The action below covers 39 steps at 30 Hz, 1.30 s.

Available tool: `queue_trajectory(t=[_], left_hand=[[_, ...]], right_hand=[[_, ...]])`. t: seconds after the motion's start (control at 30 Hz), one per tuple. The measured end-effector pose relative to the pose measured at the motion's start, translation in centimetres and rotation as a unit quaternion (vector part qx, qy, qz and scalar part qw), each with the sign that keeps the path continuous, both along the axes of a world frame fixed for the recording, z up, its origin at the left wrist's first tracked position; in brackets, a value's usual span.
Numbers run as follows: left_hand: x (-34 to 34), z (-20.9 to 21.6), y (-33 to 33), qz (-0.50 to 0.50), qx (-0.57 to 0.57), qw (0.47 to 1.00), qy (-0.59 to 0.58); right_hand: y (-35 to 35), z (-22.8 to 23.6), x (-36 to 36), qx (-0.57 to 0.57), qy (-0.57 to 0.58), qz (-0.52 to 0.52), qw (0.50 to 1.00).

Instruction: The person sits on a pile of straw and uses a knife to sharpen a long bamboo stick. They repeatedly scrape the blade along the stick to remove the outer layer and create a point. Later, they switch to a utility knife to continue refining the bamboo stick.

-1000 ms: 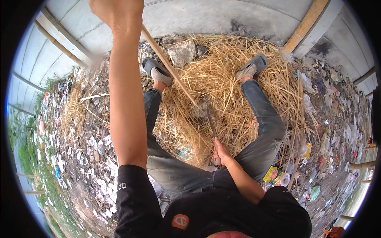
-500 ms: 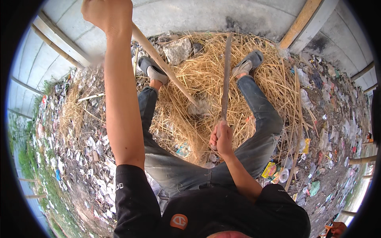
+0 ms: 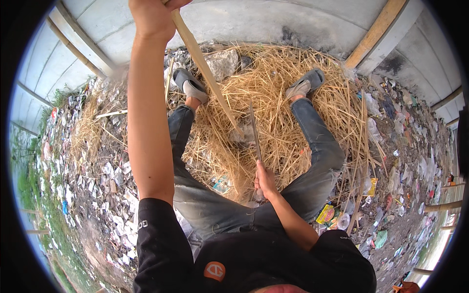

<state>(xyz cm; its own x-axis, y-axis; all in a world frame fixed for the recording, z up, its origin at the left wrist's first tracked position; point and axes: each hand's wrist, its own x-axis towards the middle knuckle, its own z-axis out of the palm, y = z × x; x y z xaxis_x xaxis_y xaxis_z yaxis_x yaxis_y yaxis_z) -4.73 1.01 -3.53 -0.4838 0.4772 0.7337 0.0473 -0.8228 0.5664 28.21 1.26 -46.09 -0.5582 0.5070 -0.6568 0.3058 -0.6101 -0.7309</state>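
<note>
At the far left, my raised left hand (image 3: 155,19) is closed around the upper part of a long pale wooden stick (image 3: 204,66). The stick slants down to the right, its lower end by a greyish lump (image 3: 244,133) in the straw between my legs. My right hand (image 3: 265,180) grips the handle of a long narrow machete (image 3: 255,129) in front of my lap. Its blade points away and slightly left, with the tip just right of the stick and apart from it. Fingers of my left hand are partly cut off by the top edge.
Dry straw-like shavings (image 3: 278,83) cover the ground between my sandalled feet (image 3: 307,84). A pale rock (image 3: 222,64) lies beside the left foot, before a grey panel wall (image 3: 234,24). Scattered plastic litter (image 3: 117,180) spreads on both sides. A bamboo pole (image 3: 373,34) leans at the wall.
My left hand has shifted right, and the stick has turned to show a flatter face. My right hand has moved a little left and nearer me; the machete now tilts left beside the stick.
</note>
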Motion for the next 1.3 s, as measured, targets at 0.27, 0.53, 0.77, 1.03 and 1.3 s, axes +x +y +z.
queue_trajectory(t=[0.27, 0.53, 0.77, 1.03, 1.3], left_hand=[[-0.1, -0.1, -3.1, -0.098, -0.017, 0.994, -0.038], [0.3, -0.1, -3.8, -0.220, -0.035, 0.974, 0.042], [1.6, -0.6, -2.1, -0.236, -0.017, 0.969, 0.078], [0.7, -5.1, -4.5, -0.263, -0.057, 0.959, 0.083], [1.0, 0.6, -6.2, -0.294, -0.057, 0.942, 0.153]], right_hand=[[0.4, 0.1, 2.1, 0.104, -0.014, 0.111, 0.988], [2.4, 2.8, 1.2, 0.085, 0.060, 0.038, 0.994], [4.1, 21.8, -4.3, 0.277, 0.492, -0.177, 0.806], [-2.5, -1.9, 4.8, -0.066, -0.105, -0.037, 0.992], [5.2, 7.2, 1.4, 0.092, 0.098, -0.034, 0.990]])
